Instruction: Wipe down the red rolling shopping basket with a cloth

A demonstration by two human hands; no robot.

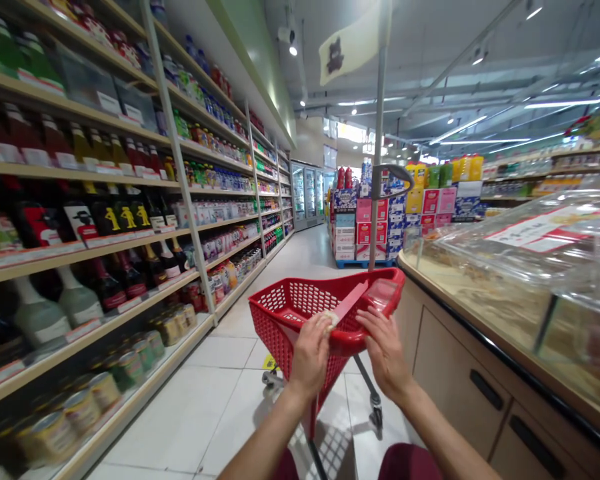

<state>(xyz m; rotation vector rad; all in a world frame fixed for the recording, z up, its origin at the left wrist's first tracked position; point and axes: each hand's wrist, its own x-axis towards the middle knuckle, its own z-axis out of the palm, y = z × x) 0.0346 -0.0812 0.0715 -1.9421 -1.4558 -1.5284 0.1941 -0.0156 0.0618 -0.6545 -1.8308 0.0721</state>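
A red plastic shopping cart (290, 333) with a perforated basket stands right in front of me. At its near rim my left hand (311, 353) is closed, with a small pale crumpled thing (331, 318) at its fingertips. From there a pink flat strip (349, 303) slants across the basket; whether the hand holds it too I cannot tell. My right hand (384, 343) rests on the rim's right side, fingers stretched forward and slightly apart. Beside those fingers is a clear panel (381, 293) in the rim. A grey pole (377, 127) rises from the cart's far side.
Shelves of bottles and cans (130, 233) run along the left. On the right, a counter (460, 353) carries clear plastic covers (530, 233). Stacked boxes (370, 230) stand ahead on a blue pallet (347, 264). The white tiled floor (180, 407) leads toward glass-door fridges (307, 190).
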